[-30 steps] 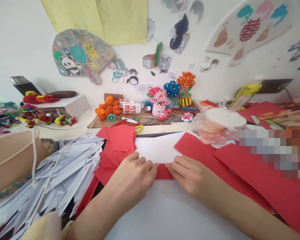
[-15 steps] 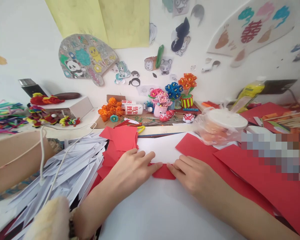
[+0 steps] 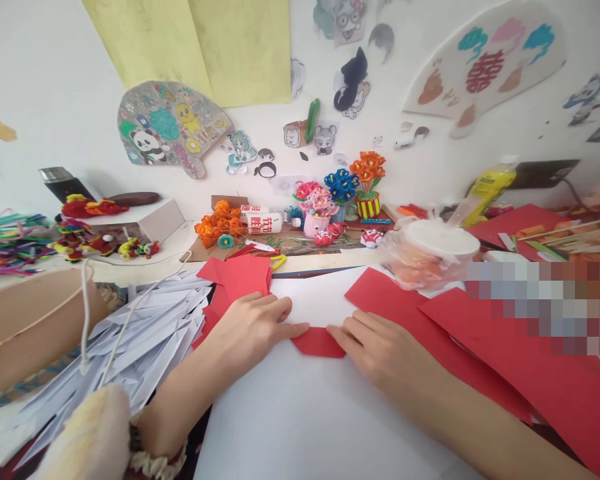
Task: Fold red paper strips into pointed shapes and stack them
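A small folded piece of red paper (image 3: 318,341) lies on a white sheet (image 3: 310,413) in front of me. My left hand (image 3: 253,328) rests on its left end, fingers stretched flat and pressing down. My right hand (image 3: 380,347) presses its right end the same way, fingertips flat on the fold. Both hands touch the paper from opposite sides, a short gap between the fingertips.
A heap of folded white paper pieces (image 3: 140,333) lies at the left, a stack of red squares (image 3: 237,277) behind my left hand. Large red sheets (image 3: 520,360) spread at the right. A bagged white-lidded cup (image 3: 430,253), craft flowers (image 3: 345,190) and a glue bottle (image 3: 260,222) stand behind.
My hands have drawn slightly apart along the red paper, showing more of it between the fingertips. The view has shifted a little.
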{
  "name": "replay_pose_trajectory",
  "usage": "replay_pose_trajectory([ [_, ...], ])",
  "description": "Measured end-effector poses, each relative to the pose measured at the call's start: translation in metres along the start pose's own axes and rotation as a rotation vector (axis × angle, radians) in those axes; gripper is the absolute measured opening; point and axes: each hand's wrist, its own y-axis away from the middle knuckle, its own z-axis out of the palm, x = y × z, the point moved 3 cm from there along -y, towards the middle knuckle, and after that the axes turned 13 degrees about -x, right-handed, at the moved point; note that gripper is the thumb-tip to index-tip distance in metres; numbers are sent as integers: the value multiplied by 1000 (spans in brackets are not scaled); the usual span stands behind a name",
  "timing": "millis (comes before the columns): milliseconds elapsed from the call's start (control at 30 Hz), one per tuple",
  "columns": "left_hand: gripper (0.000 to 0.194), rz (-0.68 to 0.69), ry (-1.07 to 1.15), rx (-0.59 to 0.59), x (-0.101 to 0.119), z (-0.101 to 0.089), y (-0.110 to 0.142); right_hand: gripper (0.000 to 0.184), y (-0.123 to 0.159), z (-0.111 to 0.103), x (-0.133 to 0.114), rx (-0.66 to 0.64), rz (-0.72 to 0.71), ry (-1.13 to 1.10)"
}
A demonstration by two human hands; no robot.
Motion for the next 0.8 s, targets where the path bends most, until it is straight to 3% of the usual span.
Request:
replay_pose_trajectory([
  [167, 32, 6, 16, 39, 2, 0, -1, 33, 1, -1, 1, -57, 3, -62],
  [367, 33, -43, 55, -27, 3, -1, -1, 39, 4, -3, 11, -167, 132, -259],
  [533, 36, -90, 154, 17, 2, -5, 1, 33, 4, -6, 22, -143, 242, -362],
  [700, 23, -205, 334, 122, 8, -12, -5, 29, 3, -8, 29, -141, 265, -497],
  [800, 22, -233, 395, 104, 12, -9, -12, 23, 2, -9, 30, -129, 282, -573],
])
